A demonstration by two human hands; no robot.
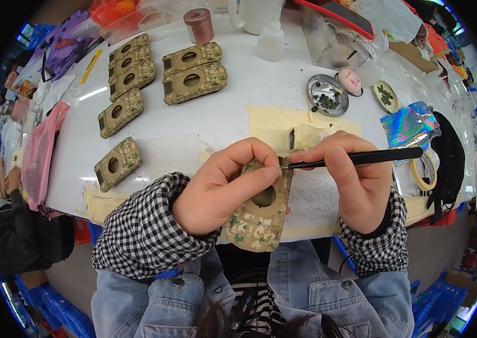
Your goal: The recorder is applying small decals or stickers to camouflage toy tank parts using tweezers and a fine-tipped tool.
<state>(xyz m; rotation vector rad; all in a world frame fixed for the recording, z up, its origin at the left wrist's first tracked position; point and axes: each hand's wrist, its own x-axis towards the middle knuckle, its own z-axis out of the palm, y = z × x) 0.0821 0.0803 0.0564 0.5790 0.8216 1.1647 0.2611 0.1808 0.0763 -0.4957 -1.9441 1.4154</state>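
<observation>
My left hand [216,188] is closed round a camouflage-patterned toy tank hull [255,228], which has a round hole in its top. It is tilted near the table's front edge. In my right hand [357,183] is a pair of black tweezers [388,156], pinched between thumb and fingers. The tweezers' tips meet the hull beside my left thumb and forefinger. Whatever the tips may grip there is too small to make out. Just beyond my right fingers lies a pale yellowish piece [308,137] with a dark end.
Several similar hulls [117,163] stand at the left and back left. At the right are a metal dish [328,94] of small dark green parts, a round lid [385,97] with more parts, and a tape roll [423,170]. A white bottle [270,42] and pink tin [199,26] stand behind.
</observation>
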